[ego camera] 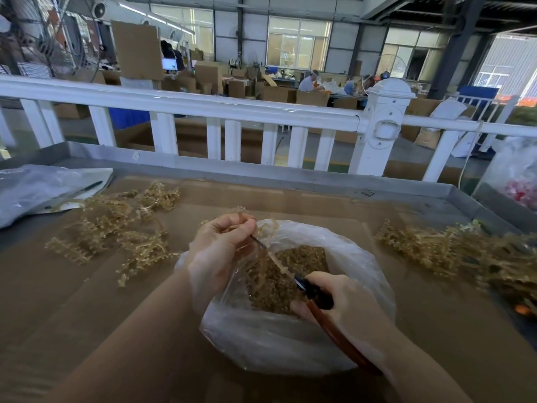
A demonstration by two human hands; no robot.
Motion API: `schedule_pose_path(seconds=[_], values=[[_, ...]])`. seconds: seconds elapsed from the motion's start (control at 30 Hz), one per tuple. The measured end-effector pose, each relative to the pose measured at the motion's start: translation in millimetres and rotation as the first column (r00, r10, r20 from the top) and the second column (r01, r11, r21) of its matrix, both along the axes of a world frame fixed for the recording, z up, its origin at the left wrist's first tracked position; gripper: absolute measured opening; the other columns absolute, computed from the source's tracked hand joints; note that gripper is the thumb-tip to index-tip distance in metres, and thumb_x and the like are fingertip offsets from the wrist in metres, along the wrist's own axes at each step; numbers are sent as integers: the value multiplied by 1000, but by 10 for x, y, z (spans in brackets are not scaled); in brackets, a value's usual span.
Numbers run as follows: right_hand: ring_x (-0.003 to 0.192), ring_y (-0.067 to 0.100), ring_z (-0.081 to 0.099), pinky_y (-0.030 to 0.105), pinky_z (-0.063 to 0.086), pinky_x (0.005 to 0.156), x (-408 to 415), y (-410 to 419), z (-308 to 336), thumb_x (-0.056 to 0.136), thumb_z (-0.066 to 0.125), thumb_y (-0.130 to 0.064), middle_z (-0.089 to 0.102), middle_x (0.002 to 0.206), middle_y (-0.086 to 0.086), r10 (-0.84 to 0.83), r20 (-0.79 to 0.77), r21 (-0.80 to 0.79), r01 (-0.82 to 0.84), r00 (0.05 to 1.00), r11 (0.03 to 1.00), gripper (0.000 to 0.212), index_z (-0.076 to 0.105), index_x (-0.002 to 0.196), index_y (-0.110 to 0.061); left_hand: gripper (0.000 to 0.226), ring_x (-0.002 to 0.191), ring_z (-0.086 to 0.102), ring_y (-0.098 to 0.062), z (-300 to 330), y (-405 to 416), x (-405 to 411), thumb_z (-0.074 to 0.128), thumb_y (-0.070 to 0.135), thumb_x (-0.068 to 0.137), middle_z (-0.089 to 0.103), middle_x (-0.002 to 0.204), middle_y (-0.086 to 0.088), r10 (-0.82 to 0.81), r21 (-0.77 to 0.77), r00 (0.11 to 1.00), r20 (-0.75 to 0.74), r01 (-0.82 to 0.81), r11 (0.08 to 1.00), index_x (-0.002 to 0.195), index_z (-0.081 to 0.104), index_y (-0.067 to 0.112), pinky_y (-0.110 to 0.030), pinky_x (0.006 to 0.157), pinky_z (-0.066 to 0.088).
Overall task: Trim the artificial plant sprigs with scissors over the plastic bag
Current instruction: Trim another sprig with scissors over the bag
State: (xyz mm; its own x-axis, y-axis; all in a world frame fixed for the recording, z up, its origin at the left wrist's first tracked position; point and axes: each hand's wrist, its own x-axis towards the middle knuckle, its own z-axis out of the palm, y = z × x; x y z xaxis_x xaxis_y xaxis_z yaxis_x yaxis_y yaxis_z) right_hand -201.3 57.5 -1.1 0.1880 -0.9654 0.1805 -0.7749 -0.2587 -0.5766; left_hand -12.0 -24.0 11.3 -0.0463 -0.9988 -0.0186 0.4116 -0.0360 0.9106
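Note:
A clear plastic bag point(293, 347) lies open on the cardboard-covered table, holding a heap of small tan trimmings point(293, 271). My left hand point(220, 242) pinches a tan artificial sprig point(266, 228) above the bag's far rim. My right hand point(340, 303) grips scissors point(315, 293) with dark red-brown handles over the bag. Their thin blades reach up toward the sprig by my left fingers. Whether the blades are apart is hard to tell.
Loose tan sprigs point(122, 231) are scattered on the left of the table, and a denser pile of sprigs point(465, 251) lies at the right. A grey plastic sheet with a pen point(90, 186) sits far left. A white railing point(203, 109) stands behind the table's metal rim.

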Motion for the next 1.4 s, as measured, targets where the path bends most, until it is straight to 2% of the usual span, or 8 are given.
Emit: schedule_pose_path(seconds=[0.13, 0.33, 0.43, 0.53, 0.8, 1.03, 1.2, 1.4], values=[[68, 6, 56, 28, 47, 68, -20, -9, -6, 82, 67, -45, 61, 70, -6, 9, 57, 20, -11, 998, 1000, 22, 62, 80, -23, 34, 62, 63, -12, -29, 14, -26, 60, 1, 86, 66, 82, -9, 35, 34, 992, -122, -31, 999, 55, 55, 12, -23, 56, 56], [67, 10, 58, 36, 49, 69, -35, -37, -18, 83, 65, -45, 63, 72, -1, 28, 115, 34, -32, 993, 999, 23, 62, 79, -23, 41, 54, 63, -8, -7, 43, -93, 58, 0, 88, 68, 66, -3, 58, 43, 986, -157, -52, 998, 52, 68, 16, -22, 55, 56], [64, 10, 58, 34, 49, 66, -44, -38, -25, 83, 66, -46, 63, 71, -2, 32, 140, 39, -38, 990, 998, 20, 62, 77, -27, 44, 55, 63, -7, -7, 43, -112, 60, 1, 88, 69, 64, 1, 87, 70, 985, -146, -77, 995, 46, 60, 17, -23, 56, 57], [67, 11, 59, 37, 50, 68, -36, -29, -26, 82, 64, -49, 63, 72, -2, 28, 137, 35, -33, 990, 999, 23, 62, 78, -26, 33, 51, 63, -7, -15, 43, -124, 61, -1, 86, 69, 64, 2, 147, 83, 974, -171, -135, 987, 60, 47, 12, -22, 50, 56], [63, 8, 56, 24, 44, 61, -21, -38, -13, 84, 63, -50, 61, 69, -1, -25, 113, 4, 24, 993, 1000, 28, 60, 76, -23, 22, 53, 65, -10, -125, 90, -171, 63, -3, 83, 67, 61, -4, 161, 115, 953, -258, -135, 984, 65, 53, 7, -23, 47, 55], [65, 8, 58, 32, 50, 67, -22, -58, -17, 83, 63, -50, 62, 69, -4, -14, 100, 46, 9, 995, 999, 25, 61, 77, -26, 32, 60, 68, -14, -150, 121, -201, 60, -23, 72, 66, 80, -9, 100, -25, 990, -101, -103, 994, 83, 64, 7, -24, 52, 56], [66, 8, 59, 29, 50, 68, -21, -60, 5, 84, 63, -48, 64, 72, -2, -7, 121, 70, -1, 993, 998, 26, 63, 79, -22, 42, 67, 70, -9, -125, 109, -161, 64, -22, 70, 72, 78, 12, 78, -175, 997, 3, -76, 982, 55, 63, 18, -23, 55, 56], [57, 4, 54, 17, 39, 55, -15, -55, 57, 84, 65, -44, 58, 62, -3, -2, 108, 63, -5, 994, 998, 26, 61, 74, -20, 38, 67, 70, -10, -104, 89, -118, 69, -15, 61, 72, 79, 15, 5, -195, 1000, -6, -6, 981, 49, 66, 21, -21, 55, 55]])
